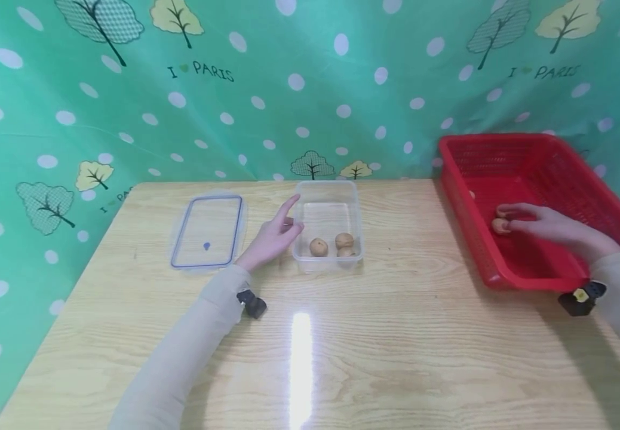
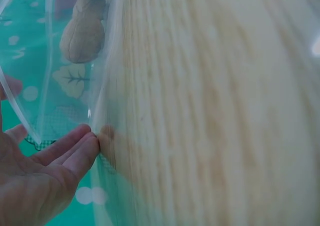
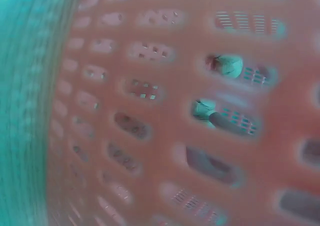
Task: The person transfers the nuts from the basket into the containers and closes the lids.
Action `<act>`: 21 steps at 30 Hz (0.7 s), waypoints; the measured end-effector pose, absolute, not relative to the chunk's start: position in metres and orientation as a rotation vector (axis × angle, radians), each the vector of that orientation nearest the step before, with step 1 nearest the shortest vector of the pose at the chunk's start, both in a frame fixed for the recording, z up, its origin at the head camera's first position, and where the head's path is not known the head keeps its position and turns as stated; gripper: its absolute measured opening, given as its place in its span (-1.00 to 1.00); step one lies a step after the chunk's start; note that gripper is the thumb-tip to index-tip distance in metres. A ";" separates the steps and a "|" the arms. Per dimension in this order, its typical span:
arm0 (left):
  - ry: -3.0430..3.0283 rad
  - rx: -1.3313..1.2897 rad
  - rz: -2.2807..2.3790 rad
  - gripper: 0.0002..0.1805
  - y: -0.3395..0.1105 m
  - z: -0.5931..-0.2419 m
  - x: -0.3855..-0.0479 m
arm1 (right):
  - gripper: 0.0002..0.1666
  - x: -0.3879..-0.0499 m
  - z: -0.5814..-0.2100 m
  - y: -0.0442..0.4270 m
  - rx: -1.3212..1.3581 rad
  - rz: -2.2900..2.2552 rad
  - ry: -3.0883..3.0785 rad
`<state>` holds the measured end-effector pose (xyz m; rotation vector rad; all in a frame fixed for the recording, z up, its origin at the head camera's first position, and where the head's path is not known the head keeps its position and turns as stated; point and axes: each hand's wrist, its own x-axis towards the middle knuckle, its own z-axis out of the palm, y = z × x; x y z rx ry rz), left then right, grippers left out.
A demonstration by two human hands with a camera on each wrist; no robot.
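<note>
My left hand [image 1: 273,237] is at the left side of a clear plastic container [image 1: 327,191], its index finger stretched along the rim. In the left wrist view, nearly straight fingers [image 2: 75,153] touch the container's outer wall. Several walnuts [image 1: 318,246] lie at the container's near end. Inside a red plastic basket [image 1: 495,263], my right hand [image 1: 554,230] has thumb and fingers about two walnuts [image 1: 500,226], which sit at the fingertips. The right wrist view shows the basket's slotted wall [image 3: 170,101] up close; the right fingers are barely discernible there.
A clear lid [image 1: 208,230] with a blue seal lies flat left of the container. Another small pale-brown thing [image 1: 472,194] shows by the basket's left wall. A green patterned cloth [image 1: 267,107] hangs behind the wooden table [image 1: 396,334].
</note>
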<state>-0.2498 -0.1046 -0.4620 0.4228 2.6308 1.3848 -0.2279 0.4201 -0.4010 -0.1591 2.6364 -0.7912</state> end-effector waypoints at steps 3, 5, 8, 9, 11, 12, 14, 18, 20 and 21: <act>2.628 0.415 1.386 -0.27 -0.105 -0.461 -0.249 | -0.12 -0.228 -0.402 0.420 -0.133 -0.809 2.576; 2.629 0.413 1.388 -0.27 -0.106 -0.461 -0.248 | -0.11 -0.228 -0.404 0.418 -0.139 -0.816 2.553; 2.633 0.412 1.390 -0.27 -0.106 -0.461 -0.248 | -0.17 -0.229 -0.406 0.414 -0.181 -0.816 2.543; 2.631 0.414 1.391 -0.27 -0.106 -0.461 -0.248 | -0.19 -0.228 -0.407 0.412 -0.194 -0.811 2.543; 2.628 0.420 1.392 -0.26 -0.106 -0.461 -0.248 | -0.22 -0.227 -0.407 0.411 -0.200 -0.809 2.538; 2.625 0.421 1.393 -0.27 -0.106 -0.462 -0.248 | -0.23 -0.227 -0.408 0.410 -0.204 -0.796 2.544; 2.625 0.417 1.393 -0.27 -0.106 -0.462 -0.249 | -0.21 -0.225 -0.408 0.409 -0.195 -0.789 2.552; 2.630 0.404 1.390 -0.27 -0.105 -0.462 -0.249 | -0.26 -0.225 -0.411 0.407 -0.197 -0.811 2.565; 2.628 0.403 1.390 -0.27 -0.105 -0.463 -0.250 | -0.29 -0.225 -0.412 0.406 -0.193 -0.818 2.571; 2.628 0.403 1.391 -0.27 -0.105 -0.463 -0.250 | -0.30 -0.225 -0.412 0.405 -0.196 -0.815 2.576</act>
